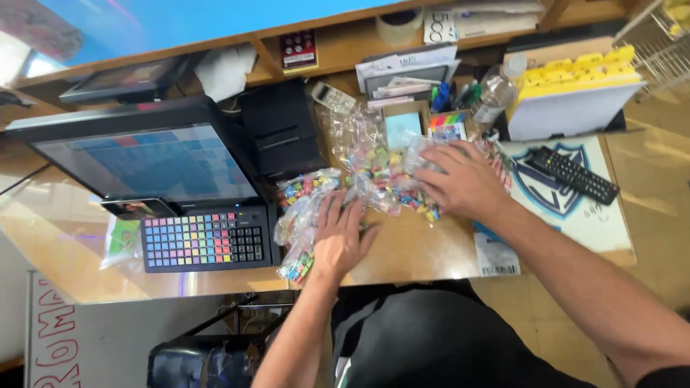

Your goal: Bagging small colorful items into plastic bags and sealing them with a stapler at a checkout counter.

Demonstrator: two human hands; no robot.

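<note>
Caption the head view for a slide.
Left hand and right hand press on clear bags of colourful candy beside a till keyboard.

Candy bags (pixel 374 179) on counter (pixel 410 251), register (pixel 158 179) left, remote (pixel 573 174) right, printer (pixel 282 136) behind

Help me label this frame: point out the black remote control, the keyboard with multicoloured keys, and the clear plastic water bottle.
Black remote control (pixel 574 174), head view, middle of its button face.
Keyboard with multicoloured keys (pixel 203 239), head view, centre of the key grid.
Clear plastic water bottle (pixel 496 93), head view, its transparent body.
</note>
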